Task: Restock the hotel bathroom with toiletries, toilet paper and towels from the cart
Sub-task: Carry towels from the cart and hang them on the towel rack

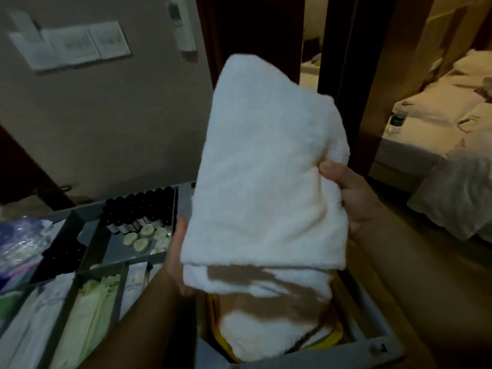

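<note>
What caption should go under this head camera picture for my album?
Left hand and right hand hold a folded white towel over the cart, beside small dark bottles and round soaps.

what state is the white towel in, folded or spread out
Folded: the white towel shows doubled layers stacked along its lower edge and forms a compact block, held between the left hand and right hand.

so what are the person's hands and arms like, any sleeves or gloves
No gloves on the left hand or right hand. The left forearm and right forearm are bare, no sleeve showing. No watch or ring visible, though the picture is dim.
</note>
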